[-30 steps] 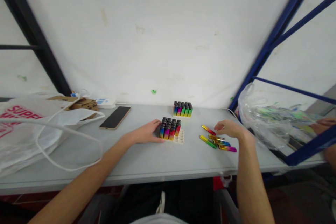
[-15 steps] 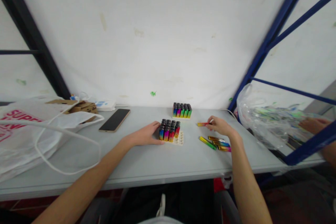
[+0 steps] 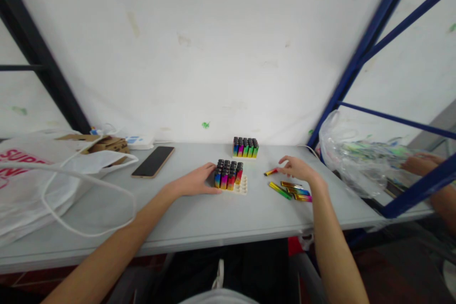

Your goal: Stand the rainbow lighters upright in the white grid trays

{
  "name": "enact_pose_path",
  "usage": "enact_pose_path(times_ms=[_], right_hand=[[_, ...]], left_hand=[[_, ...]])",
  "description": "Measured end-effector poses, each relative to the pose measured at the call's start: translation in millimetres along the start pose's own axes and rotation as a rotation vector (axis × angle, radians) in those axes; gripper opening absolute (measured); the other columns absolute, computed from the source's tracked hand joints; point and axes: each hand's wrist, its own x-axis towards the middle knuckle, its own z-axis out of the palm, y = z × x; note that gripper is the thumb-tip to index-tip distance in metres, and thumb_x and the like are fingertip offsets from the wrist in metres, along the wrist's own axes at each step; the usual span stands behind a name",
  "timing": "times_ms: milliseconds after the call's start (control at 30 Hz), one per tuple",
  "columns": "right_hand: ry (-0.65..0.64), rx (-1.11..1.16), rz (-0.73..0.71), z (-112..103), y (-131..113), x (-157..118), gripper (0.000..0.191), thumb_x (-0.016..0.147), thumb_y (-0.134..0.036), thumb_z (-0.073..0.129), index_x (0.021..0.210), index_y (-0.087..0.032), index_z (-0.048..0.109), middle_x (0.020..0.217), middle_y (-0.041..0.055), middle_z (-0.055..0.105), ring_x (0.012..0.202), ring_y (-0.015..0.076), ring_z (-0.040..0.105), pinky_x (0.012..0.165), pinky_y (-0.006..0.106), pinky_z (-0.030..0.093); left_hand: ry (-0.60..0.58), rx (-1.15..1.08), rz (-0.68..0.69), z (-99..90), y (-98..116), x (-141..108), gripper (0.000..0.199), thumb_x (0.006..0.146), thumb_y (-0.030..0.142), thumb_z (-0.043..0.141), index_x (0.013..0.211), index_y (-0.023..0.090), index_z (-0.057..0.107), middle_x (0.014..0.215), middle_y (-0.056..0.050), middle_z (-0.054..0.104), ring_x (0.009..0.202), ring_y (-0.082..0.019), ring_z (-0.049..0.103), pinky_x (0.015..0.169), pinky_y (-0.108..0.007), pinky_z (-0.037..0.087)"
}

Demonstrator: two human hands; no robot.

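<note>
Several upright lighters with black tops [image 3: 228,174] stand in a white tray [image 3: 243,185], whose right part shows bare holes. My left hand [image 3: 201,180] is around the left side of this tray, thumb at its front corner, gripping it. To the right, my right hand [image 3: 290,168] has its fingers at the end of a red and yellow lighter [image 3: 271,172] near the table surface; whether they pinch it is unclear. Just in front lie a green and yellow lighter [image 3: 280,190] and several other metallic ones [image 3: 297,191]. Farther back is a second filled block of lighters [image 3: 245,147].
A phone [image 3: 154,162] lies on the grey table [image 3: 199,218] at the left, beside a white plastic bag [image 3: 32,175], a cable and cardboard. On the right are a blue frame [image 3: 351,76], clear plastic bags [image 3: 335,161] and another person's hand [image 3: 420,164].
The red and yellow lighter has turned to a slant, its left end lower. My right hand has shifted slightly and its fingers look more spread. My left hand stays at the tray.
</note>
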Motion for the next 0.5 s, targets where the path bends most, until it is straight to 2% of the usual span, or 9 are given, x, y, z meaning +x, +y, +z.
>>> enact_pose_path(times_ms=[200, 333, 400, 500], right_hand=[[-0.254, -0.199, -0.053, -5.9, -22.5, -18.0, 0.031, 0.074, -0.043, 0.088, 0.098, -0.023, 0.085, 0.102, 0.0056, 0.082, 0.088, 0.0254, 0.075, 0.071, 0.03, 0.053], [-0.277, -0.262, -0.046, 5.0, -33.5, -13.7, 0.02, 0.068, -0.031, 0.09, 0.086, -0.024, 0.086, 0.101, 0.0047, 0.082, 0.09, 0.0279, 0.076, 0.074, 0.032, 0.053], [-0.254, -0.193, -0.09, 9.1, -35.5, -10.5, 0.017, 0.07, -0.029, 0.089, 0.084, -0.022, 0.083, 0.098, 0.0058, 0.083, 0.092, 0.0285, 0.076, 0.079, 0.033, 0.055], [-0.203, 0.079, -0.198, 9.8, -37.7, -10.0, 0.031, 0.079, -0.044, 0.087, 0.094, -0.02, 0.075, 0.098, 0.009, 0.084, 0.095, 0.0284, 0.077, 0.085, 0.036, 0.059]], left_hand=[[0.018, 0.0, 0.03, 0.0, 0.3, 0.3, 0.076, 0.082, 0.055, 0.085, 0.143, 0.017, 0.062, 0.145, -0.016, 0.065, 0.134, -0.039, 0.063, 0.122, -0.049, 0.048], [0.013, -0.005, 0.015, 0.2, 0.7, 0.1, 0.077, 0.081, 0.056, 0.086, 0.142, 0.015, 0.062, 0.144, -0.017, 0.065, 0.134, -0.04, 0.064, 0.12, -0.048, 0.049], [0.012, -0.007, 0.019, 0.2, 1.2, -0.1, 0.077, 0.082, 0.056, 0.085, 0.142, 0.015, 0.062, 0.144, -0.017, 0.065, 0.133, -0.04, 0.064, 0.12, -0.048, 0.049], [0.02, -0.006, 0.028, 0.2, 1.5, 0.0, 0.076, 0.082, 0.056, 0.085, 0.143, 0.017, 0.062, 0.143, -0.017, 0.067, 0.132, -0.039, 0.064, 0.12, -0.049, 0.048]])
